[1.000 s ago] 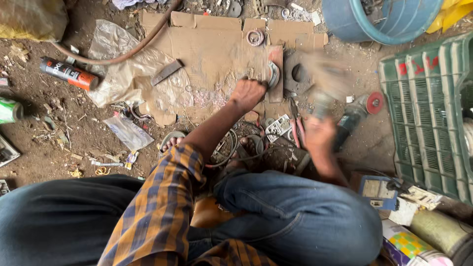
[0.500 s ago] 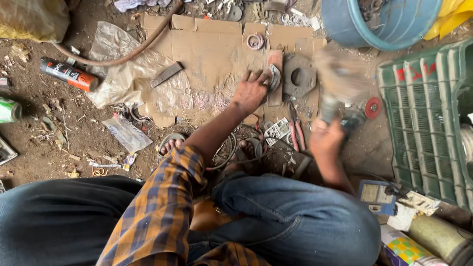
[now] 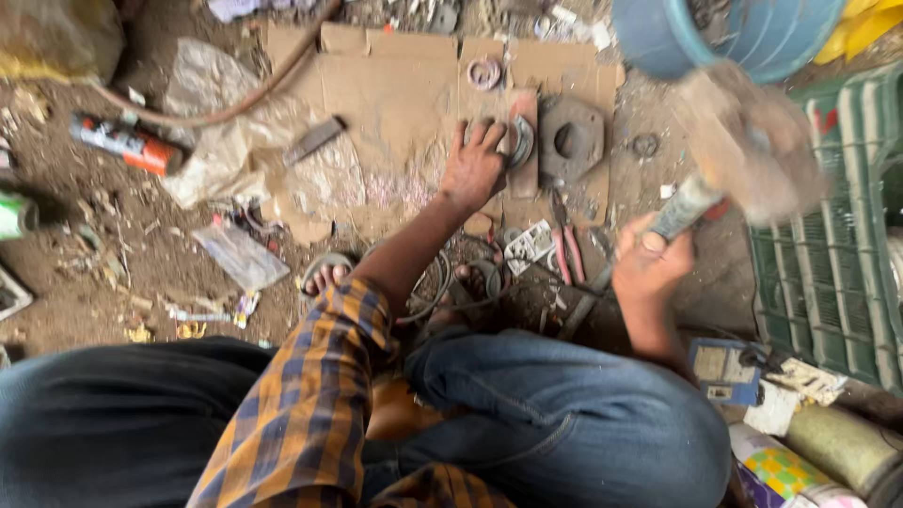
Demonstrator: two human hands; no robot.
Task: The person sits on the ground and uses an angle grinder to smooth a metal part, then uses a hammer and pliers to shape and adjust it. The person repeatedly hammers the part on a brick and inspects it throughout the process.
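My left hand (image 3: 475,165) reaches forward and presses its fingers on a round metal part (image 3: 520,141) that lies on a small wooden block (image 3: 527,174) on flattened cardboard (image 3: 395,94). My right hand (image 3: 649,263) grips the handle of a hammer (image 3: 691,199); its blurred head (image 3: 752,141) is raised to the right, above the block's level. Just right of the block lies a flat metal plate with a round hole (image 3: 569,141). My sandalled feet and crossed legs in jeans fill the lower part of the view.
Red-handled pliers (image 3: 566,246) and small parts lie between my hands. A metal ring (image 3: 484,72) sits further back. A blue bucket (image 3: 734,33) and green crate (image 3: 828,263) stand at the right. At the left are a spray can (image 3: 127,143), a hose (image 3: 235,103) and plastic scraps.
My right hand has lifted the hammer from low beside my knee up and to the right. My left hand has stayed on the round part, fingers shifting slightly.
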